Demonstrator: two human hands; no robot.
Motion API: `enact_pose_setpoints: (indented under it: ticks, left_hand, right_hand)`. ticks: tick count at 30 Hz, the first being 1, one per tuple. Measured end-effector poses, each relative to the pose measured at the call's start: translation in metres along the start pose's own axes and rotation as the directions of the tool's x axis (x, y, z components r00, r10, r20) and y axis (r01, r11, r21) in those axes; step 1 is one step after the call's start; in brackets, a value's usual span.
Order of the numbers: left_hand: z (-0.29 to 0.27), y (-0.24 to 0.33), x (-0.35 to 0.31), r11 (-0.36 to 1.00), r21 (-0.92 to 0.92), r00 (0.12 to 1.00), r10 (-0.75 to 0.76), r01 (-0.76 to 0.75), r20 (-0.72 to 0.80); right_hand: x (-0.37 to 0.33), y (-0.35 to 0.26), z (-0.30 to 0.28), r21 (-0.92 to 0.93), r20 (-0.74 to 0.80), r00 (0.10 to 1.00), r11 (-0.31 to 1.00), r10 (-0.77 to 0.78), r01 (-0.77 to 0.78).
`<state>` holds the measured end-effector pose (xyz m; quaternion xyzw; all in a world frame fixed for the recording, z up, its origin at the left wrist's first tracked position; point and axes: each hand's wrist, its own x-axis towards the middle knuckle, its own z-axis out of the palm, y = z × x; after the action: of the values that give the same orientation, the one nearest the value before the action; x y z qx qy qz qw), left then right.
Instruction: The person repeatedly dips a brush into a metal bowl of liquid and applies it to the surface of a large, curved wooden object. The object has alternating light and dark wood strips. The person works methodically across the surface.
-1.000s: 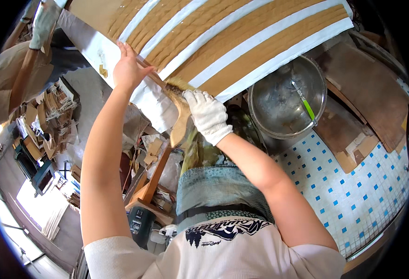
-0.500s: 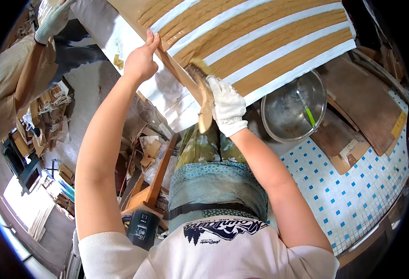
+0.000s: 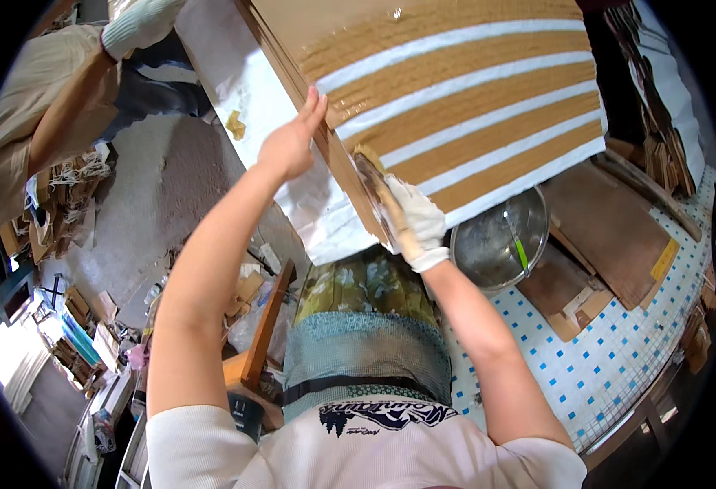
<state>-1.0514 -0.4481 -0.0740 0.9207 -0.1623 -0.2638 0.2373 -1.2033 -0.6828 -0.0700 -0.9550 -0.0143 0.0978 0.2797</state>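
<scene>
In a white glove, my right hand (image 3: pixel 420 218) closes around the wooden handle of a wide brush (image 3: pixel 390 208). Its bristles touch the near left edge of brown and white striped sheets (image 3: pixel 488 106), some of them wet and shiny. My bare left hand (image 3: pixel 291 147) lies with straightened fingers against the sheets' left side, its fingertips at the brown edge strip. White paper (image 3: pixel 317 224) spreads under and left of the stack. My grip on the brush is partly hidden by the glove.
Right of the brush stands a round metal bowl (image 3: pixel 476 265) holding a green-handled tool (image 3: pixel 521 254). Brown boards (image 3: pixel 610 228) lie on the blue-dotted tiles beyond it. A co-worker's gloved hand (image 3: pixel 142 28) is at the upper left. A wooden stool (image 3: pixel 264 330) stands by my left leg.
The brush and my right hand have slid toward me along the sheets' edge. My left hand stays against the side. The whole view has shifted slightly.
</scene>
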Motion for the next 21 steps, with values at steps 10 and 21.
enact_pose_setpoints:
  ticks: [10, 21]
  left_hand:
    - [-0.02, -0.011, 0.018, 0.981, -0.05, 0.735, 0.106, -0.187, -0.67]
    - [-0.016, -0.033, 0.062, 0.917, 0.391, 0.95, 0.052, 0.076, -0.307]
  right_hand:
    - [0.197, -0.029, -0.114, -0.228, -0.189, 0.755, 0.776, -0.627, 0.587]
    - [0.089, 0.053, -0.063, -0.341, 0.241, 0.773, 0.694, -0.587, 0.634]
